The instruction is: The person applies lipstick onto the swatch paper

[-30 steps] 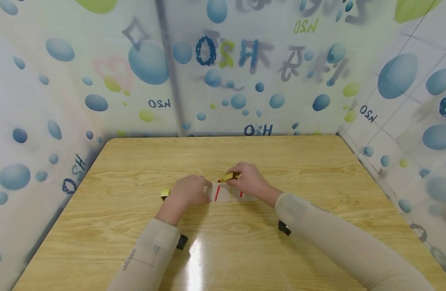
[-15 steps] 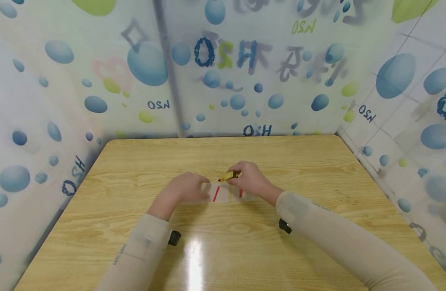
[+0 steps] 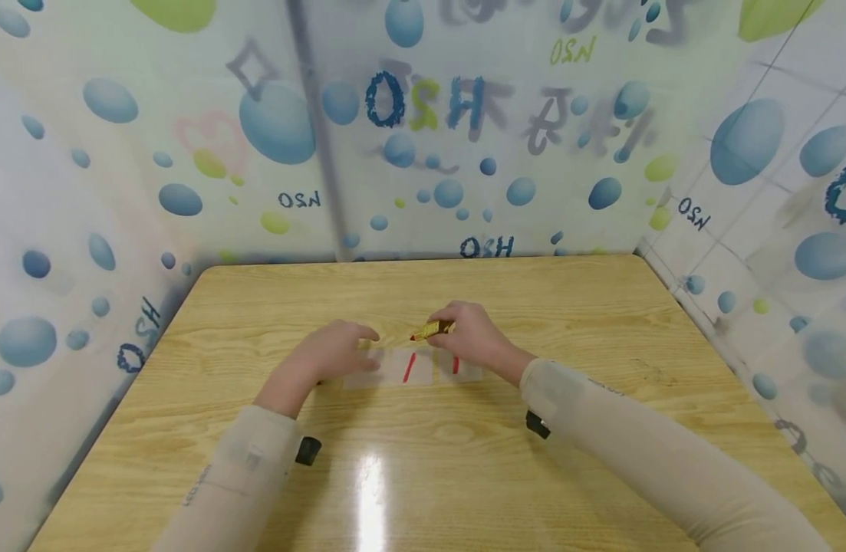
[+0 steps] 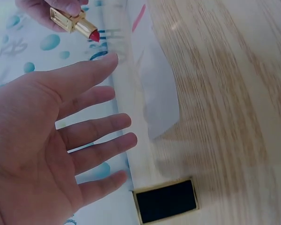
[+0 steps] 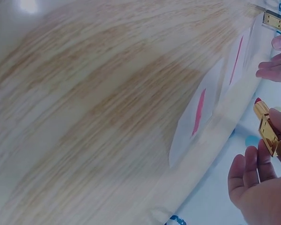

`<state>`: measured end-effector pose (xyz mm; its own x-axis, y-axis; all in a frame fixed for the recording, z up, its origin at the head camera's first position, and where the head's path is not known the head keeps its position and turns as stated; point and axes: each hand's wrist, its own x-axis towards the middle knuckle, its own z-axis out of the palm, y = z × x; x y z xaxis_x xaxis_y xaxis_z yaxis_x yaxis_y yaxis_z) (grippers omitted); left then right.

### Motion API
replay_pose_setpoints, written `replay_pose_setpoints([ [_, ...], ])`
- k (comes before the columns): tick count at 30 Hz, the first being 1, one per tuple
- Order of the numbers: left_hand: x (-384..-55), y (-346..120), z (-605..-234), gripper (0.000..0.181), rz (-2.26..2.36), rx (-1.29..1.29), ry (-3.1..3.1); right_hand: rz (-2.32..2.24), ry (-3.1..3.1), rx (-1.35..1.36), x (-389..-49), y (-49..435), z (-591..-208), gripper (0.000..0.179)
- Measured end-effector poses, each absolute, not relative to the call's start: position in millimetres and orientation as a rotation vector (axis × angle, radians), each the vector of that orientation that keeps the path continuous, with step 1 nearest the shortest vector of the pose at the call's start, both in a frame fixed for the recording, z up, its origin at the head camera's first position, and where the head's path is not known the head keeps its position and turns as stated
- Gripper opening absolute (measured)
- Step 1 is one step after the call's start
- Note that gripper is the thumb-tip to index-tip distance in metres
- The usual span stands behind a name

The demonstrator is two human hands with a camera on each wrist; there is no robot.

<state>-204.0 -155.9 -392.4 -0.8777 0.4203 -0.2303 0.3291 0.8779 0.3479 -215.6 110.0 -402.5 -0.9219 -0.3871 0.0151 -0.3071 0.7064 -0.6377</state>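
Observation:
My right hand (image 3: 474, 336) pinches a gold lipstick (image 3: 428, 331) above the paper, its red tip pointing left; the same lipstick (image 5: 264, 119) shows clearly in the right wrist view. On the table lie a middle piece of white paper (image 3: 423, 369) and a right piece (image 3: 471, 373), each with one red streak. Left of them is an unmarked piece (image 3: 357, 378), partly covered by my left hand (image 3: 326, 351). In the left wrist view that hand (image 4: 42, 126) has its fingers spread with nothing in them. A black lipstick cap with gold edges (image 4: 166, 200) stands near its fingertips.
The wooden table (image 3: 602, 322) meets a wall (image 3: 423, 192) printed with blue and green drops along its far edge. A black wrist camera (image 3: 307, 451) sits at the left wrist and another (image 3: 537, 424) at the right.
My left hand has drawn away to the left from the middle paper and its fingers have opened, uncovering the left piece. The right hand with the lipstick has barely moved.

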Motion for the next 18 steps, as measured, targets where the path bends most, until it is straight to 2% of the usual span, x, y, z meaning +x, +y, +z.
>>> replay_pose_setpoints([
  [18, -199.2, -178.4, -392.3, 0.053, 0.393, 0.487, 2.768, -1.006, 2.760, -0.607, -216.7, 95.1, -397.7, 0.033],
])
